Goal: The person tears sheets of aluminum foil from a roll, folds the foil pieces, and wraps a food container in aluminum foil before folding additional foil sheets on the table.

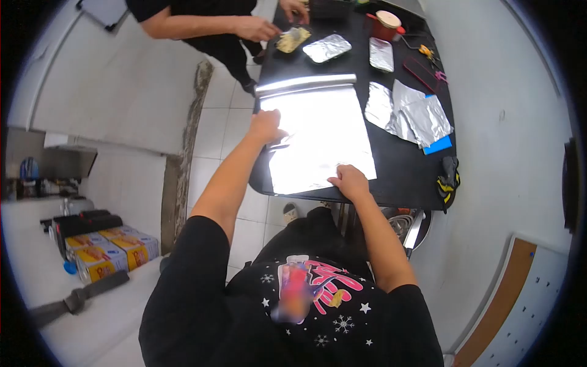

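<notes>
A wide sheet of aluminum foil (321, 131) lies over the near part of the black table, running from the foil roll (306, 83) at its far end. My left hand (267, 126) is closed on the sheet's left edge, where the foil is slightly creased. At the near right corner, my right hand (353, 182) pinches the front edge, thumb pointing left. Cut foil pieces (422, 116) are stacked to the right of the sheet, partly over a blue flat item (438, 145).
Two foil-covered trays (328, 48) (381, 55) stand beyond the roll. Across the table (342, 64), another person's hands (260, 29) work at a tray of yellowish food (293, 40). A red pot (385, 25), a phone-like object (420, 74) and gloves (449, 180) sit along the right side.
</notes>
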Motion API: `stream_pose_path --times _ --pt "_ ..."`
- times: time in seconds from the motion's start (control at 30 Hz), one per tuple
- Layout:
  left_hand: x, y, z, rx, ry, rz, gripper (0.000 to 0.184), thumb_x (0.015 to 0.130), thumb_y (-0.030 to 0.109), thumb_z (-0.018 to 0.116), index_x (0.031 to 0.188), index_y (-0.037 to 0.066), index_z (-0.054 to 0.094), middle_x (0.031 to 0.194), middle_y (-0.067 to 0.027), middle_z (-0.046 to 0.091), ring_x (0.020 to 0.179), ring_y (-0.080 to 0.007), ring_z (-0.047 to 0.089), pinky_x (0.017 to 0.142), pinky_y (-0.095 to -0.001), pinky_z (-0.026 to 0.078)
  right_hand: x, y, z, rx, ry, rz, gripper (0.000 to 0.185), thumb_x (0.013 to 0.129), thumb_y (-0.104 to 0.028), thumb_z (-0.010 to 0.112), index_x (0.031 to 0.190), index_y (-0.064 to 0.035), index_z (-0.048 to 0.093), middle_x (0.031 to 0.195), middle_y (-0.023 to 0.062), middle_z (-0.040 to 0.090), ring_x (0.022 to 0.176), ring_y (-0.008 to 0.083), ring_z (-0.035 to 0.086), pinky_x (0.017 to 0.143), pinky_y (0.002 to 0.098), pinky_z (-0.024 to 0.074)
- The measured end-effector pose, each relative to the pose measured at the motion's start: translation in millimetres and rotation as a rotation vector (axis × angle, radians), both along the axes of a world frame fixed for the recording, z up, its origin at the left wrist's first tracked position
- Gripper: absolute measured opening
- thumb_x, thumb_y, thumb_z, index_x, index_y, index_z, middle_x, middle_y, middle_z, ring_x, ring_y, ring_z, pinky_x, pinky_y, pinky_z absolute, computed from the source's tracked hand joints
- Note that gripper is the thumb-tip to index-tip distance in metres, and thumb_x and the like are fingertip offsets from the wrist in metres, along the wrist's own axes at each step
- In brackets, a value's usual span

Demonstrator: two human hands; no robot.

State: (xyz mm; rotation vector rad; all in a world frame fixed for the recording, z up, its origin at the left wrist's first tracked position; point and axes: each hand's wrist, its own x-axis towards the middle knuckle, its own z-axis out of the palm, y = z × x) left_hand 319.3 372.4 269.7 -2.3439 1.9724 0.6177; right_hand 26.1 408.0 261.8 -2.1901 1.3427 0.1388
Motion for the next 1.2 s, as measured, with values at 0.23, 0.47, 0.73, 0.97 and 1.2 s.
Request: stream_pose_path --times 0.23,0.47,0.73,0.97,1.2 --pt "18.1 -19.2 -10.0 0.171 0.298 -0.135 0.043 0.062 0.034 0.076 0.092 0.005 0.066 0.086 -0.0146 0.067 0.080 -0.0281 0.064 0.073 -0.0360 0.050 -5.9 1.2 -19.1 0.030 -0.059 -0.045 0.034 0.078 -0.033 0.062 0.095 -0.0043 0.061 0.097 0.0154 0.063 0.096 0.0321 0.060 0.082 0.0422 0.0482" --pt "-38.4 57.0 72.4 -0.130 0.660 -0.475 0.020 0.068 0.008 0.072 0.079 0.005 0.055 0.101 -0.0125 0.061 0.095 -0.0233 0.058 0.076 -0.0343 0.048 -31.6 17.1 25.6 0.453 -0.731 -0.537 0.052 0.082 -0.033 0.068 0.122 -0.0087 0.047 0.102 0.0126 0.060 0.082 0.0231 0.060 0.070 0.0351 0.0506" --pt "-125.7 135.6 105.3 0.189 0.708 -0.915 0.023 0.068 0.007 0.071 0.087 0.005 0.058 0.128 -0.0159 0.046 0.114 -0.0337 0.048 0.093 -0.0418 0.041 -62.5 89.0 63.4 0.391 -1.360 -1.119 0.078 0.079 -0.017 0.073 0.140 -0.0068 0.025 0.126 0.0134 0.049 0.112 0.0217 0.050 0.085 0.0364 0.0488" --pt "-133.9 133.1 73.4 0.223 0.864 -1.182 0.020 0.074 0.016 0.066 0.090 0.006 0.060 0.117 -0.0157 0.053 0.107 -0.0349 0.050 0.088 -0.0453 0.043 -64.4 133.5 21.8 0.122 -1.081 -1.584 0.035 0.081 -0.009 0.069 0.111 0.0048 0.056 0.097 0.0093 0.064 0.083 0.0163 0.061 0.072 0.0289 0.0485" --pt "-190.7 13.5 -12.8 -0.152 0.749 -0.591 0.011 0.077 0.013 0.057 0.079 0.005 0.065 0.085 -0.0173 0.064 0.083 -0.0350 0.061 0.076 -0.0393 0.049 -61.0 168.2 -18.5 -0.090 -1.103 -1.781 0.022 0.089 -0.018 0.061 0.094 0.0026 0.064 0.074 0.0001 0.060 0.063 0.0078 0.051 0.058 0.0241 0.0405"
